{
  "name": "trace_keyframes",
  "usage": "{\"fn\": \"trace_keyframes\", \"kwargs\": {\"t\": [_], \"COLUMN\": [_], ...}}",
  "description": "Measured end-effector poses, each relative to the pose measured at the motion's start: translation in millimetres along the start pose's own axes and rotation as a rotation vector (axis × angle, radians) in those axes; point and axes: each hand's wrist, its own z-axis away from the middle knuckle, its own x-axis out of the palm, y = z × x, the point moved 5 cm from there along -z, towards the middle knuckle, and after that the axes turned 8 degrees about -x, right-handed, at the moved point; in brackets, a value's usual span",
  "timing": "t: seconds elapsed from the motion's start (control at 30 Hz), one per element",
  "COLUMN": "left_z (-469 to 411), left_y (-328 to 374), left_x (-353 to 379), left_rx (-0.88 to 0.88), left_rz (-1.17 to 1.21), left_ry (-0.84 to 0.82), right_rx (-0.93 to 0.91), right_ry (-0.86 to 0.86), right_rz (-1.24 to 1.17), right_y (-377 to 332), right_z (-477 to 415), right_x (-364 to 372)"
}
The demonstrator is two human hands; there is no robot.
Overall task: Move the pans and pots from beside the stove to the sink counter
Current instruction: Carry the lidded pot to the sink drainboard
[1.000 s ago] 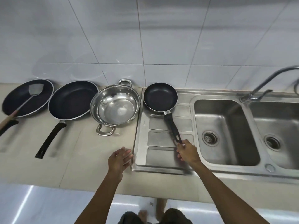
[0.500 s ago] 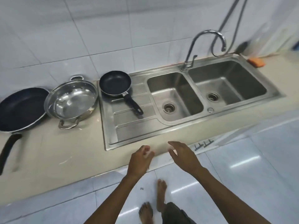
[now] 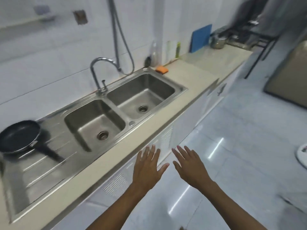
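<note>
**Both hands empty in front of the sink worktop; small pan on the drainboard**

Nearest the camera, two bare forearms reach forward over the pale tiled floor (image 3: 240,146). The left hand (image 3: 147,168) is spread flat, palm down, fingers splayed, with nothing in it. The right hand (image 3: 189,166) is just beside it, likewise spread wide and empty. Both hover in front of the white cabinet doors (image 3: 116,181) below the worktop edge, touching nothing.

Beyond them runs the beige worktop (image 3: 103,165), with a steel sink unit set into it. On the ribbed drainboard (image 3: 41,170) at the left sits a small black frying pan (image 3: 18,136), upright on its base, its dark handle pointing toward the front edge of the worktop. To the right of the drainboard are the two basins: the left basin (image 3: 93,123) and the right basin (image 3: 141,95), each with a round drain. A curved chrome tap (image 3: 99,73) stands behind the divider between them.

Farther back, an orange sponge (image 3: 162,70) lies just past the right basin's far corner, near a clear bottle (image 3: 155,52) and a green bottle (image 3: 178,49) against the tiled wall. A grey hose (image 3: 116,39) hangs down the wall above the tap. At the far end of the worktop a blue board (image 3: 201,38) leans on the wall, and beside it stands what looks like a metal pot (image 3: 217,41), too blurred to be sure.
</note>
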Motion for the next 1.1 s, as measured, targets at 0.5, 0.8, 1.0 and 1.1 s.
{"fn": "trace_keyframes", "kwargs": {"t": [0.5, 0.8, 1.0, 1.1], "left_z": [-235.2, -430.9, -563.4, -624.3], "left_y": [303.6, 419.1, 489.6, 531.0], "left_x": [39.9, 85.9, 106.2, 114.1], "left_rx": [0.256, 0.362, 0.414, 0.451], "left_rz": [0.005, 0.051, 0.002, 0.011], "left_ry": [-0.019, -0.059, -0.103, -0.093], "right_rx": [0.390, 0.519, 0.571, 0.601], "right_ry": [0.081, 0.057, 0.027, 0.052], "right_rz": [0.076, 0.041, 0.019, 0.014], "right_y": [332.2, 518.5, 635.1, 700.7], "right_z": [19.5, -80.9, -148.8, -178.3], "right_x": [-112.3, -126.6, -146.7, -154.4]}}
